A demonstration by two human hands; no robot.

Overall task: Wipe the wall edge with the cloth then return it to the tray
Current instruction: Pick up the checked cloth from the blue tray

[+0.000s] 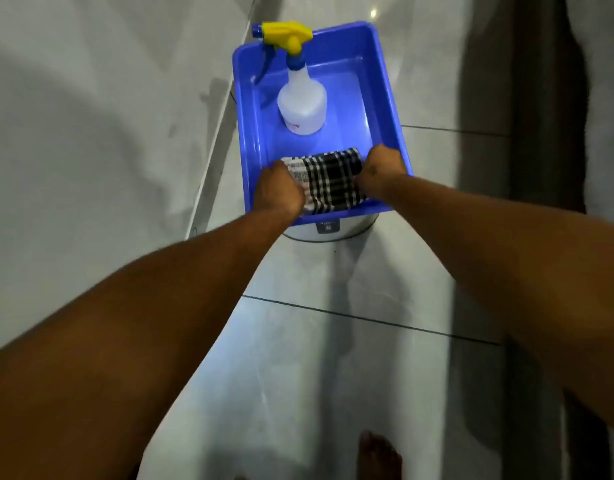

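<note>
The cloth [328,181], a black-and-white checked piece, lies bunched in the near end of the blue tray [388,109], held at both sides. No writing shows on it. On the spray bottle [301,102], which stands upright in the far half of the tray, there is a small reddish mark low on the white body, too blurred to read; its yellow trigger head with a blue nozzle points to the far left, over the tray's rim. Under the tray's near edge a round white container [328,232] peeks out, bearing a small dark label whose print is too small to make out.

Both bare forearms reach forward and down from the near corners toward the tray. The left hand [279,192] is knuckles-up at the cloth's left end, fingers curled closed over the fabric. The right hand [381,168] sits at the cloth's right end, just inside the tray's right wall, fingers bent down and pinching the fabric's edge. The two hands are apart, with the cloth stretched between them.

The tray stands near the grey wall [90,116] on the left, above a glossy tiled floor [316,358]. A bare foot [380,455] shows at the near edge.
</note>
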